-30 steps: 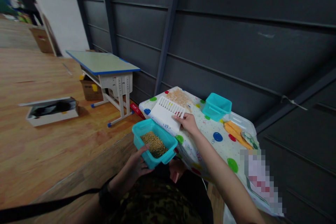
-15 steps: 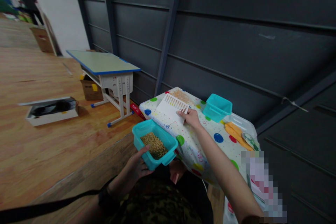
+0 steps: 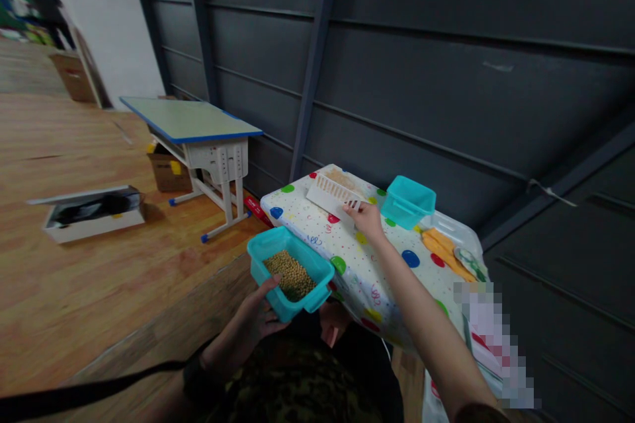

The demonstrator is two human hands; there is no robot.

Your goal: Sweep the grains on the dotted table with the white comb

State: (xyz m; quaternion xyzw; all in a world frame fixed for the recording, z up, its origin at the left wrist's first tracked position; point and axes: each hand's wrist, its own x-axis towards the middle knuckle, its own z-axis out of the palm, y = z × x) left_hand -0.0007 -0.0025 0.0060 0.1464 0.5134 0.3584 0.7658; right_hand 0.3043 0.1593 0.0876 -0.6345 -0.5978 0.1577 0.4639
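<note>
A dark panelled wall ran along the far side of my station, above a wood-patterned floor. Before me stood a table, covered with a white cloth printed with coloured dots. A desk with a pale green top and blue edging stood apart, beyond the table's left end. On the floor lay an open white box with dark contents.

A teal tub was in my left hand, held just off the table's near edge; the hand was partly open around it, thumb over the near rim, fingers against the outside. A second teal tub stood on the far side of the table.

My right hand was pinched closed on the right end of a white slotted plate, above the tabletop; whether its lower edge met the cloth I could not tell. An orange cloth lay towards the right end. A patch of pale grains was spread just beyond the plate. Smallest were the round tan beans, loose inside the held tub.
</note>
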